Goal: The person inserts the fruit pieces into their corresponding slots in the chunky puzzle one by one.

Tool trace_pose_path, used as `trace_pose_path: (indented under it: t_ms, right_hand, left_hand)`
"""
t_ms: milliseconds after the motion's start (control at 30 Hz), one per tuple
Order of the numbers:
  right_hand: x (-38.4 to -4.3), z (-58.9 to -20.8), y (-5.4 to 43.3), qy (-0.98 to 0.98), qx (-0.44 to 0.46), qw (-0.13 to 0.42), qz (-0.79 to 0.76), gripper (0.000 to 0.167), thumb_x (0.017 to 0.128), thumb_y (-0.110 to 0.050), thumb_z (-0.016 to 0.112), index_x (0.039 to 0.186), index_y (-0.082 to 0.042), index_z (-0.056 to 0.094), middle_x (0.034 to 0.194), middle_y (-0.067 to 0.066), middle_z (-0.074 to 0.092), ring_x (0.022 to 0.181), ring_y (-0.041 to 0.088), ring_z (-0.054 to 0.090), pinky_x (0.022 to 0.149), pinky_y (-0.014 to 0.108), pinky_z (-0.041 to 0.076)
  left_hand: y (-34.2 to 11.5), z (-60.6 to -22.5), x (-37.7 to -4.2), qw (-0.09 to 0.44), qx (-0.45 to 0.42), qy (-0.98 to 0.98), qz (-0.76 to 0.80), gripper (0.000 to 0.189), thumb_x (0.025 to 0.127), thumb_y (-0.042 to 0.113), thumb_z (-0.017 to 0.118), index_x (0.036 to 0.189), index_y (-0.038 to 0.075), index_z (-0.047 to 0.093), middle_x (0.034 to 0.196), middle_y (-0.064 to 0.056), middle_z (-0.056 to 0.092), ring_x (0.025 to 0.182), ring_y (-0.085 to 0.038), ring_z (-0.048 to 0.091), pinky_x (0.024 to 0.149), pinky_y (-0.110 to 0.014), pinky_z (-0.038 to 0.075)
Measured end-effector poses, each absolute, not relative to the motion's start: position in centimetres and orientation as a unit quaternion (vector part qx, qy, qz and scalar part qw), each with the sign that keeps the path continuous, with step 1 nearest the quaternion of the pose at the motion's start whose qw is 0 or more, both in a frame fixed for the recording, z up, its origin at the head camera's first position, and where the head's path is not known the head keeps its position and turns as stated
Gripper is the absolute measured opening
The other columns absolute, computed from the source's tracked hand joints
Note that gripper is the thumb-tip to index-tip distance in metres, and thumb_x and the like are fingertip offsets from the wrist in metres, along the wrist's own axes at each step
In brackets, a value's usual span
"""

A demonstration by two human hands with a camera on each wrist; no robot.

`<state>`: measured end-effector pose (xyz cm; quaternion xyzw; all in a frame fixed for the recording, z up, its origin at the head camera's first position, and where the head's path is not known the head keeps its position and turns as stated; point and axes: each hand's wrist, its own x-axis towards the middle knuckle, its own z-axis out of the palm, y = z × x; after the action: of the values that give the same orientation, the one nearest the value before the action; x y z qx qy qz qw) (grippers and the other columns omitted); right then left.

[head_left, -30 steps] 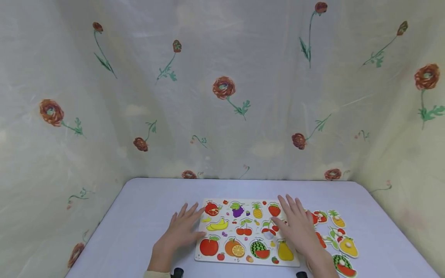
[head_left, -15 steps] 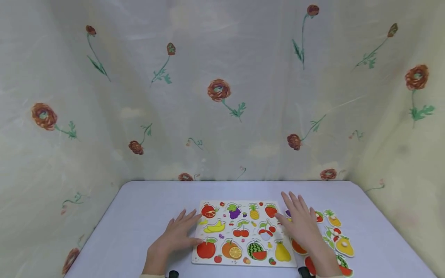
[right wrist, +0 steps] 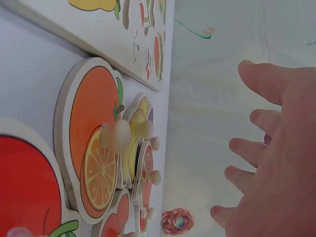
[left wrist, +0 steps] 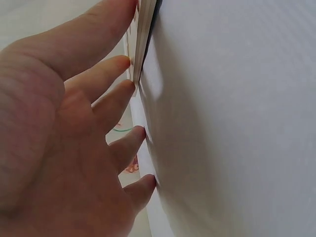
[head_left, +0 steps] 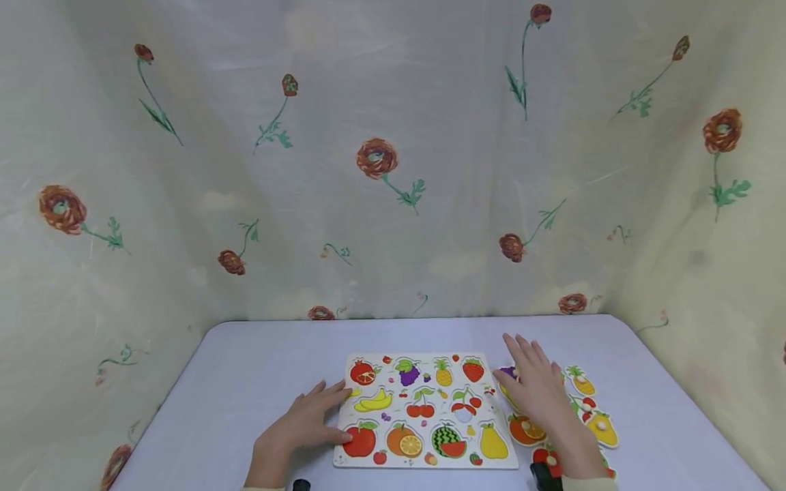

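A white wooden fruit puzzle board point(head_left: 442, 410) lies flat on the table, with fruit pictures in rows. My left hand point(head_left: 301, 419) is at the board's left edge, thumb and fingertips right at the rim; in the left wrist view the fingers point(left wrist: 113, 106) are spread and nearly straight beside the board's edge. My right hand point(head_left: 540, 397) hovers with spread fingers, holding nothing, over loose knobbed pieces right of the board. These include an orange piece point(right wrist: 91, 123), an apple piece point(right wrist: 24, 173), a pineapple piece point(head_left: 581, 382) and a pear piece point(head_left: 603, 431). The hand partly hides several of them.
The white table point(head_left: 264, 354) has rounded far corners. A pale curtain point(head_left: 454, 225) printed with flowers hangs behind it and at both sides. Dark camera mounts show near each wrist, one of them by the right wrist point(head_left: 545, 476).
My right hand has moved right, off the board's edge and over the loose pieces. The left hand has slid slightly nearer along the left edge. The head view has shifted a little.
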<state>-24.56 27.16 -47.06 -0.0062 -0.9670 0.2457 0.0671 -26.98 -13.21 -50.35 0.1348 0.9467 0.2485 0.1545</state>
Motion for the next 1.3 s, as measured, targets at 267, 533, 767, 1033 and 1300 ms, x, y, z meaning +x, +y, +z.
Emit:
trace_pose_path:
  t_ms: [267,533,767,1033,1300]
  right_hand:
    - [-24.9,-47.5,27.9,-0.965,-0.020,0.054,0.254,0.079,0.097,-0.041,0.060,0.160,-0.018,0.018,0.162,0.025,0.021,0.149,0.051,0.011,0.112,0.078,0.005]
    - [-25.1,-47.6,29.0,-0.963,-0.042,0.034,0.265,0.079,0.098,-0.040,0.056,0.160,-0.017,0.014,0.162,0.026,0.022,0.146,0.052,0.019,0.113,0.075,0.018]
    - [-25.3,-48.0,29.9,-0.966,-0.063,0.023,0.251,0.078,0.098,-0.041,0.057,0.160,-0.015,0.018,0.158,0.030,0.026,0.142,0.054,0.025,0.108,0.075,0.029]
    - [-25.5,-47.9,30.1,-0.969,-0.083,0.001,0.231,0.066,0.097,-0.035,0.059,0.152,-0.008,0.036,0.150,0.032,0.037,0.135,0.054,0.035,0.104,0.073,0.035]
    - [-25.5,-47.7,30.2,-0.967,-0.104,-0.005,0.234,0.043,0.093,-0.015,0.059,0.132,0.004,0.058,0.123,0.028,0.059,0.107,0.041,0.056,0.098,0.064,0.047]
  left_hand:
    - [-13.4,-50.0,-26.9,0.153,0.142,0.945,0.251,0.087,0.071,0.044,0.086,0.147,0.020,0.050,0.158,-0.004,0.042,0.152,-0.040,0.022,0.118,-0.070,0.016]
    - [-13.4,-50.1,-26.9,0.155,0.143,0.943,0.259,0.093,0.066,0.044,0.089,0.147,0.021,0.049,0.158,-0.004,0.042,0.152,-0.040,0.021,0.119,-0.070,0.015]
    - [-13.7,-50.5,-27.0,0.164,0.146,0.942,0.253,0.095,0.065,0.045,0.090,0.147,0.024,0.049,0.159,-0.001,0.041,0.152,-0.038,0.020,0.119,-0.070,0.016]
    - [-13.9,-50.5,-27.2,0.172,0.143,0.941,0.254,0.096,0.063,0.044,0.091,0.148,0.026,0.049,0.159,0.000,0.041,0.153,-0.037,0.019,0.119,-0.070,0.016]
    - [-14.0,-50.5,-27.0,0.165,0.157,0.941,0.249,0.096,0.064,0.046,0.090,0.148,0.024,0.049,0.159,-0.001,0.041,0.152,-0.038,0.021,0.119,-0.070,0.017]
